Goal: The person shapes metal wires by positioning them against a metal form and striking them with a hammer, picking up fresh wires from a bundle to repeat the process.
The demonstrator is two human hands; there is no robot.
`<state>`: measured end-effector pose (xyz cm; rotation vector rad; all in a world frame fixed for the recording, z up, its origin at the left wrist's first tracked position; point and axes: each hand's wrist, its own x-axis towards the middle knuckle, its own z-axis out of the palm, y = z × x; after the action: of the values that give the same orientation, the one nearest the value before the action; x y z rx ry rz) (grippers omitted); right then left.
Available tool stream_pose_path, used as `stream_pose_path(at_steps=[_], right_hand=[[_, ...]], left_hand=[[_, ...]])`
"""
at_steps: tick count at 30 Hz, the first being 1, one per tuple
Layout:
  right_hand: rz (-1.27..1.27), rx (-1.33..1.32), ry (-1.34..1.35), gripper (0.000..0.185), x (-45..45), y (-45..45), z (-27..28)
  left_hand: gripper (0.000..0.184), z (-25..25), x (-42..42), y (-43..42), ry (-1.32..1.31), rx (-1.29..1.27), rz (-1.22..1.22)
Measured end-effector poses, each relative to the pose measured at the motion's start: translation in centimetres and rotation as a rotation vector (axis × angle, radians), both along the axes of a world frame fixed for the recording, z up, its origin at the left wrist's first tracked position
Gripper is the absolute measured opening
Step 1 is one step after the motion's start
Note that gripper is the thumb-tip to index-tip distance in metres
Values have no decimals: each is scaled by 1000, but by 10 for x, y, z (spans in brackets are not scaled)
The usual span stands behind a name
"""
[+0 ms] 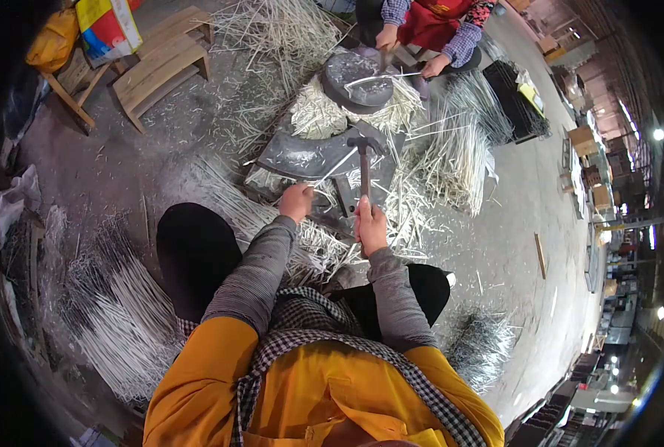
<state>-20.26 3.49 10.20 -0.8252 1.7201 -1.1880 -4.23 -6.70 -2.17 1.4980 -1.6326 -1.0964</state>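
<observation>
Hammer [365,175]: centre of frame, in right hand [372,226]. Block [349,68]: above it. Bench [157,78]: upper left. Rod bundles [127,331]: lower left and lower right.

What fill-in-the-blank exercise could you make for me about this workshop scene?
1. The person's right hand grips a ____.
2. The person's other hand, the ____ one, holds a thin rod.
3. The co-worker's apron is mostly ____ in colour.
4. The dark block nearest the co-worker has a ____ outline, not a square one.

Missing words: hammer; left; red; round.
</observation>
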Motion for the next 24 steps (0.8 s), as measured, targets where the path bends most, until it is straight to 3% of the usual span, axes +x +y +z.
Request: stream_pose_path(at_steps=[2,6,9,10,13,18,21,22,24], right_hand=[[12,-48,4,40,-1,1,-3],[46,-247,295,38,-6,3,-31],[255,123,888,41,-20,9,-76],[255,109,892,41,-23,0,-76],[111,102,442,38,-10,-1,-31],[26,-207,509,39,-4,-5,-22],[242,140,891,39,-21,1,-62],[247,130,895,39,-23,-7,-64],[150,75,634,39,-8,-3,-39]], left_hand=[[23,-5,1,0,-60,-39,-9],[25,-9,-2,-4,-84,38,-1],[25,-14,-3,4,-88,-128,32],[26,-15,-2,-3,-92,-217,53],[25,-10,-1,-4,-154,-108,-8],[25,-16,-3,-3,-107,-5,-17],[26,-14,-2,1,-65,116,-35],[27,-14,-1,-3,-45,176,-39],[27,-28,0,-1,-45,178,-37]])
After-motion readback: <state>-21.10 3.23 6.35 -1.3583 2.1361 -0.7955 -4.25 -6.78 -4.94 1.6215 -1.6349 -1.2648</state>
